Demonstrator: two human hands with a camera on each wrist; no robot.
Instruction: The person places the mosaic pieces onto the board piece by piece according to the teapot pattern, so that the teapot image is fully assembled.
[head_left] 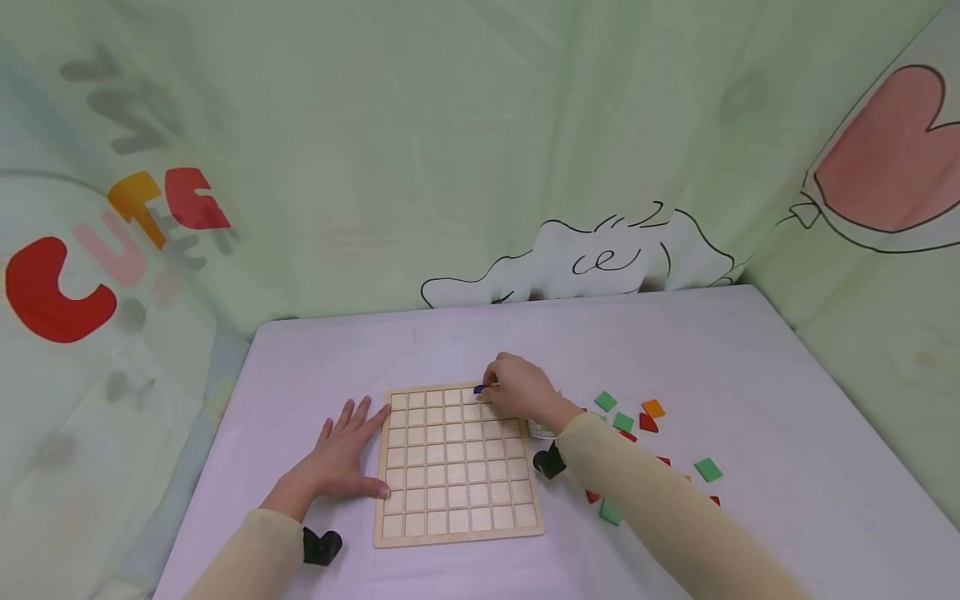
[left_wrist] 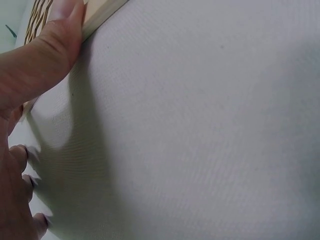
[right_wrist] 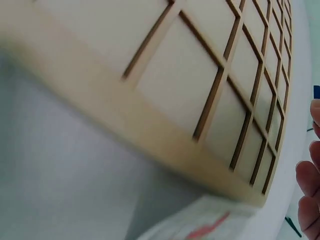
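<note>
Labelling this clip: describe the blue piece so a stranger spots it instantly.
On the lilac table lies a wooden grid board. At its far edge, right of centre, the right hand pinches a small blue piece. Its dark blue sets it apart from the green, red and orange tiles scattered right of the board.

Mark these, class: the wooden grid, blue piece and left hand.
Wooden grid (head_left: 457, 474): head view, a middle square.
Blue piece (head_left: 479, 389): head view, exposed part.
Left hand (head_left: 340, 462): head view, back of hand.
</note>
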